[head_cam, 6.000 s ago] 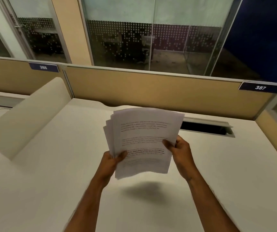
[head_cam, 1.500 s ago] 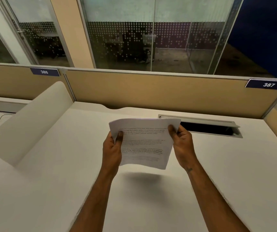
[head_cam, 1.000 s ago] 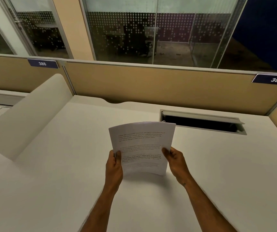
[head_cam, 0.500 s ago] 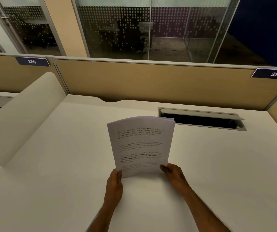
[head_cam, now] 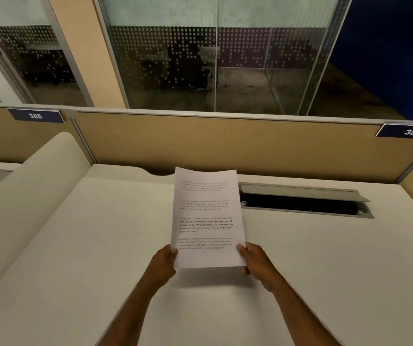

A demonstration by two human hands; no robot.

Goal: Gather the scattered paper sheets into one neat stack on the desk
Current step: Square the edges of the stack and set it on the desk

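A squared-up stack of printed paper sheets (head_cam: 206, 216) is held in portrait, its near edge lifted just above the white desk (head_cam: 325, 258) with a shadow beneath it. My left hand (head_cam: 163, 264) grips the lower left corner, thumb on top. My right hand (head_cam: 252, 258) grips the lower right corner the same way. The sheets' edges look aligned; only the top page with its text blocks shows. No loose sheets lie elsewhere on the desk.
An open cable slot (head_cam: 300, 203) with a raised lid sits in the desk just right of the stack. A tan partition (head_cam: 225, 146) with tags 386 and 387 backs the desk. A cream rounded divider (head_cam: 25, 201) bounds the left side.
The fanned, uneven sheets have been squared into one aligned stack. My hands slid from the sides to the bottom corners, and the stack came down and flatter toward the desk.
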